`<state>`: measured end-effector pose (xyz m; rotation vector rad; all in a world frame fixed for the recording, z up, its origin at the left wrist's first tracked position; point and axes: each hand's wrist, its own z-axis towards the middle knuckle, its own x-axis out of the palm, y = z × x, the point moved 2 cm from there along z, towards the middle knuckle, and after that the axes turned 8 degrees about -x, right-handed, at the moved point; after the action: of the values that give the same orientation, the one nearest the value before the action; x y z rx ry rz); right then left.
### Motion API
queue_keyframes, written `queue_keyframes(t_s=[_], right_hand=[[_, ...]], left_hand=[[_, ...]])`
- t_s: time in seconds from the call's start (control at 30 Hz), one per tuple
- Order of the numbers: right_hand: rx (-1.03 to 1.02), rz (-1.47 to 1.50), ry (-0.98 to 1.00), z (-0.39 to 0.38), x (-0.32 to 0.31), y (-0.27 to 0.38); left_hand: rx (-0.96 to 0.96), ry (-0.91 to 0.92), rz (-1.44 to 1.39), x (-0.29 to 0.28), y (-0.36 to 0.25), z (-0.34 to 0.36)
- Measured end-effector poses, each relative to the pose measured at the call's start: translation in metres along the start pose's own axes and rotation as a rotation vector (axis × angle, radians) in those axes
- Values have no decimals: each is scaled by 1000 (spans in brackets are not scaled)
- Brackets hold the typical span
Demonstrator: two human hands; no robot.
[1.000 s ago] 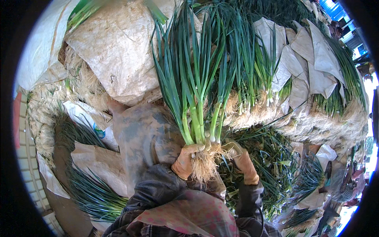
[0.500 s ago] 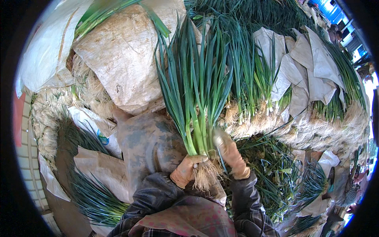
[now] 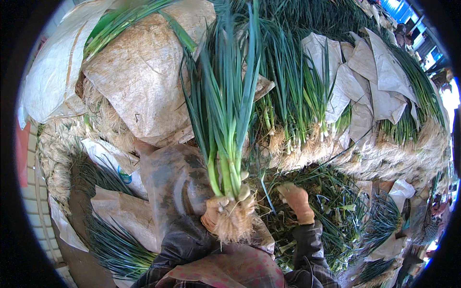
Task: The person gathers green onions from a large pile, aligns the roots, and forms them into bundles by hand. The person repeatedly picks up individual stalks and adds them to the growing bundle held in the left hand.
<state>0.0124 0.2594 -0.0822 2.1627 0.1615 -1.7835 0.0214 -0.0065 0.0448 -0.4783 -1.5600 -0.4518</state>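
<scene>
A bunch of green onions (image 3: 225, 144) stands upright before me, long leaves upward, white bases and shaggy pale roots (image 3: 235, 223) hanging low. My left hand (image 3: 215, 211), in an orange work glove, is closed round the base, partly hidden by roots. My right hand (image 3: 293, 197), gloved alike, is apart from the bunch to its right, over a heap of loose leaves (image 3: 336, 225); its fingertips are blurred. A thin loose leaf (image 3: 266, 192) dangles between bunch and hand. Beneath the bunch a muddy plastic apron (image 3: 168, 177) covers my lap.
Pale sacking (image 3: 134, 81) covers piled onions at upper left. More bunches (image 3: 293, 96) lie in rows ahead and right under pale sheets (image 3: 360, 81), roots outward. Onions (image 3: 115, 240) lie on paper at lower left beside tiling (image 3: 36, 201). Small, unclear figures (image 3: 437, 211) appear at far right.
The bunch has shifted slightly left and down in my left hand. My right hand went up beside the stalks, then moved down and away to the right. A thin leaf now hangs separate.
</scene>
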Motion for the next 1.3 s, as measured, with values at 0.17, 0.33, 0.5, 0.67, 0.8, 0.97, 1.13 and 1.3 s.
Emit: queue_keyframes(t_s=[0.17,0.33,0.5,0.67,0.8,0.97,1.13,1.3], right_hand=[[381,119,-104,118,-28,24],[-165,-197,-249,130,-66,44],[160,738,-59,39,-83,58],[-451,877,-234,24,-104,92],[215,1264,-135,54,-125,60],[225,965,74,124,-108,72],[315,818,-101,128,-72,74],[-187,-80,-660,81,-62,97]], left_hand=[[-128,-71,138,-5,2,5],[90,-209,171,-4,-7,10],[-62,-354,296,-4,-10,6],[-183,-387,272,-5,-10,5],[-129,-277,257,-7,-8,7],[-145,-296,431,-14,-9,10],[-131,-326,440,-14,-9,7],[-121,-277,238,-11,-4,5]])
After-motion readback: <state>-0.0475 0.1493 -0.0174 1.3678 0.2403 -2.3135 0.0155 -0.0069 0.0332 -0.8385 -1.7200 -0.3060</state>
